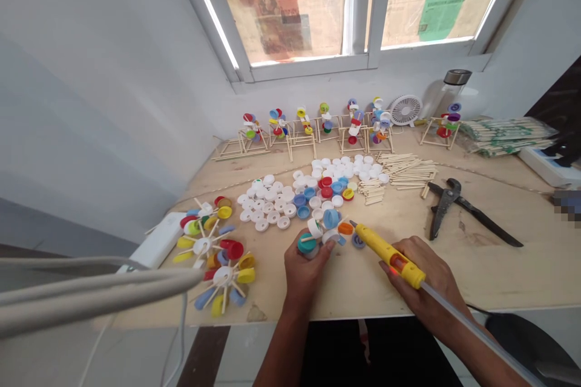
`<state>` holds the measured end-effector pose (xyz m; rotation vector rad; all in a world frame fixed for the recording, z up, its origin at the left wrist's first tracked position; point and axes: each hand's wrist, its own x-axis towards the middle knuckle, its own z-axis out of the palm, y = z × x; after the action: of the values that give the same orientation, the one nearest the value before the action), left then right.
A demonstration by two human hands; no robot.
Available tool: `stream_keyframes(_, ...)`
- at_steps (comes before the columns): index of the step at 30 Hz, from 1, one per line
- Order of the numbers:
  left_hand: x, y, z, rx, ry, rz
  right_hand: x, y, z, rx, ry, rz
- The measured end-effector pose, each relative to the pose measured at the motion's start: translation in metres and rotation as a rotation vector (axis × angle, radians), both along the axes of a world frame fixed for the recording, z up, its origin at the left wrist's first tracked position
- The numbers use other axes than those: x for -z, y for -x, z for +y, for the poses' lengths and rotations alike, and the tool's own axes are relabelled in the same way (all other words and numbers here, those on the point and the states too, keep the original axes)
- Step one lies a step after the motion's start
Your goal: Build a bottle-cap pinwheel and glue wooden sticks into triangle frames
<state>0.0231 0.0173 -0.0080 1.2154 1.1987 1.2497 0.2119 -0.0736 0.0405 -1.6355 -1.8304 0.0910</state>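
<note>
My left hand (306, 269) is closed around a small wheel of bottle caps and sticks (330, 236), with teal, white and blue caps showing. A yellow hot glue gun (389, 254) is gripped in my right hand (424, 281), a clear glue stick running out of its rear. Its nozzle points left, close to an orange cap (345, 228) beside the wheel. A purple cap (358, 240) lies just under the nozzle. Loose white caps (272, 202) spread beyond my left hand, with red caps (327, 187) and blue caps (303, 211) among them.
Finished cap wheels (224, 278) lie at the left. Along the wall stand several stick frames with wheels (354, 127). Wooden sticks (406, 170), pliers (454, 208), a small fan (405, 110), a bottle (447, 97) and bagged sticks (503, 133) occupy the right. A pale cable (104, 290) crosses the near left.
</note>
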Motion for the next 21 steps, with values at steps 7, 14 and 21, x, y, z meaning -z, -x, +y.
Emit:
stream_keyframes(7, -0.003, -0.004, -0.003, -0.085, 0.069, -0.126, -0.006, -0.049, -0.008, 0.065, -0.096, -0.077)
stream_keyframes(14, -0.002, -0.005, 0.001, -0.091, 0.131, -0.229, 0.020, -0.132, -0.021, 0.135, -0.135, -0.416)
stream_keyframes(21, -0.001, -0.005, 0.002, -0.122, 0.120, -0.320, 0.029, -0.159, -0.011, 0.164, -0.032, -0.621)
